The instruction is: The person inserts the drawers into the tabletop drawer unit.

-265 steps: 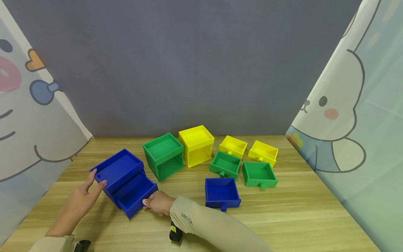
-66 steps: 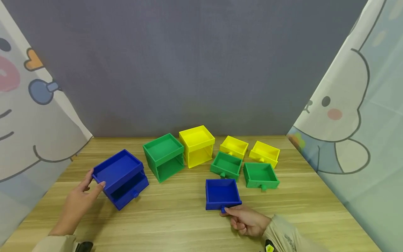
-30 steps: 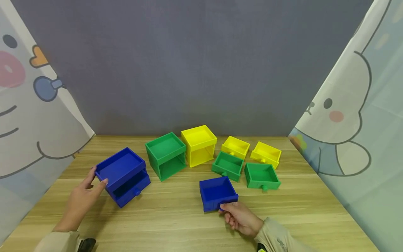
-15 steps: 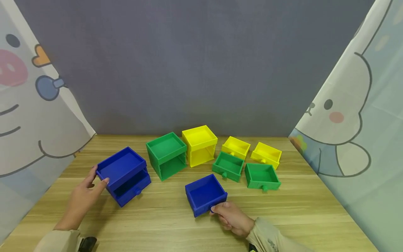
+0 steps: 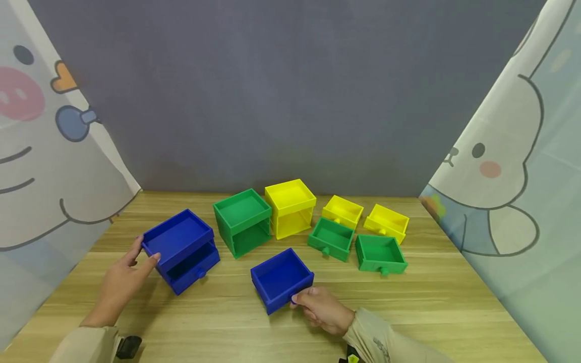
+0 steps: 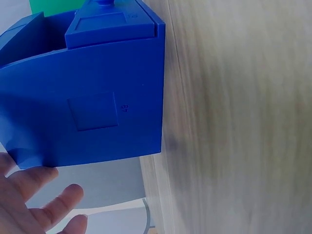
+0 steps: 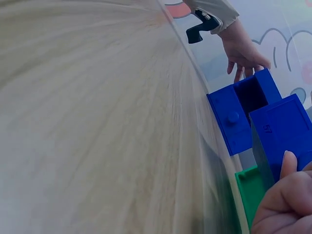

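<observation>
In the head view, my right hand [image 5: 324, 310] pinches the round front knob of a small blue drawer [image 5: 281, 277] between thumb and fingers. The drawer is turned slightly, its back end toward the blue cabinet [image 5: 177, 239] on the left. That cabinet has a shallow tray top, an open upper slot, and a knobbed drawer [image 5: 195, 271] sitting in its lower slot. My left hand [image 5: 122, 282] rests at the cabinet's left side, thumb on the top edge, fingers fairly straight at the back corner. In the left wrist view, the other fingers [image 6: 58, 207] spread loosely off the cabinet.
A green cabinet [image 5: 242, 212] and a yellow cabinet [image 5: 290, 194] stand behind, both with open fronts. To the right lie two green drawers [image 5: 331, 237] and two yellow drawers [image 5: 342, 209] on the wooden table [image 5: 408, 312]. A grey cloth wall [image 5: 290, 101] closes off the back.
My right hand has pushed one drawer into the blue cabinet's lower slot, then taken the other blue drawer by its knob and carried it left, turning it. My left hand has stayed at the cabinet.
</observation>
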`<state>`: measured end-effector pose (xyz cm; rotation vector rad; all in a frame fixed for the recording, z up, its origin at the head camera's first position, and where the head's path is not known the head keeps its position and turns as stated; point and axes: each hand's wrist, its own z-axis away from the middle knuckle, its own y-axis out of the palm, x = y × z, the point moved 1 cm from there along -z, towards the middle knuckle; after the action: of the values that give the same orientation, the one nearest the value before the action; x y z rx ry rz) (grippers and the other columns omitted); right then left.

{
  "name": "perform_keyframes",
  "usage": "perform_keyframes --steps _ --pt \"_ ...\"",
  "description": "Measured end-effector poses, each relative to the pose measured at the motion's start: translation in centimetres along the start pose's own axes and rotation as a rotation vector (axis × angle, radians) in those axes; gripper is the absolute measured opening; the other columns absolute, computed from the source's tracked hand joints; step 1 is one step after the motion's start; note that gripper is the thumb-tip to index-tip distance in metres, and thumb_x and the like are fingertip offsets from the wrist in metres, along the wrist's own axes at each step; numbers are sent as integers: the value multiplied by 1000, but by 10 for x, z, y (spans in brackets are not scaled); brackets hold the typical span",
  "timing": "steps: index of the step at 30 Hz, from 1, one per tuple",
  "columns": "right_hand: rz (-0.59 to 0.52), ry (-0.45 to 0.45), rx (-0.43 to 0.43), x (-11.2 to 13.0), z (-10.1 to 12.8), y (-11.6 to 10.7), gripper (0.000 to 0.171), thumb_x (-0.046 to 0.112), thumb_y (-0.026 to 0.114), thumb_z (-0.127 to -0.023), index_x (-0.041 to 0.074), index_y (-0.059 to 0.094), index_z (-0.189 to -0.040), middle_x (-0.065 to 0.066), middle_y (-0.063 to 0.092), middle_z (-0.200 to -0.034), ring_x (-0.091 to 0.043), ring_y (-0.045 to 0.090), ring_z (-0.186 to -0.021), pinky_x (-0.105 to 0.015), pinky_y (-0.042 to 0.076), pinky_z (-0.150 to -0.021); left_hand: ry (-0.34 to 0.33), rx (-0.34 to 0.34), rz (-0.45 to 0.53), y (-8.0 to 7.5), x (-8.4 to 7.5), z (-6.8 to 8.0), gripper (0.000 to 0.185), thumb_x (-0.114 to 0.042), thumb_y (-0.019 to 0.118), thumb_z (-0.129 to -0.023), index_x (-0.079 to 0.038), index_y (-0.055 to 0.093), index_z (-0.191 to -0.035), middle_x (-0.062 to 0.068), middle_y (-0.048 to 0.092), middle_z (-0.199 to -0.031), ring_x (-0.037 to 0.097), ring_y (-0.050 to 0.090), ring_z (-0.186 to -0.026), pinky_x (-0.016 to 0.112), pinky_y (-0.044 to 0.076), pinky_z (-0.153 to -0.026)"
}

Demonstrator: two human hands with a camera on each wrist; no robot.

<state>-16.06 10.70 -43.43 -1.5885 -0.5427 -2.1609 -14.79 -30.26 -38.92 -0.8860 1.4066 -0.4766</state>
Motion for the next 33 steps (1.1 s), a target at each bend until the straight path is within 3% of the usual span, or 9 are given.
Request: perform_keyframes --steps 10,18,24,33 --pt "39 -12 -13 8 -10 18 23 11 58 -87 -11 63 -86 8 36 -47 -2 28 -40 -15 23 -38 9 -5 13 -3 2 -1 77 -44 45 -99 -4 7 -153 46 28 -136 62 38 -116 68 41 -79" --pt "143 -51 -36 13 -32 39 21 8 59 -86 -12 66 -80 7 37 -44 -3 29 -38 -15 23 -36 21 -8 -17 -5 3 -2 78 -44 45 -99 -1 7 -152 44 28 -136 63 39 -115 68 42 -79" --pt "150 -42 -16 21 -38 52 21 8 60 -86 -12 66 -81 5 37 -46 -5 28 -39 -17 22 -36 37 -26 -22 -2 3 -2 77 -43 46 -99 2 11 -151 44 30 -135 63 42 -112 67 44 -78" --pt "140 -25 -23 25 -47 71 20 7 60 -87 -11 66 -80 4 43 -49 -5 29 -40 -17 22 -37 5 14 3 -1 2 -3 79 -46 44 -99 -2 5 -152 44 25 -138 62 39 -115 67 42 -80"
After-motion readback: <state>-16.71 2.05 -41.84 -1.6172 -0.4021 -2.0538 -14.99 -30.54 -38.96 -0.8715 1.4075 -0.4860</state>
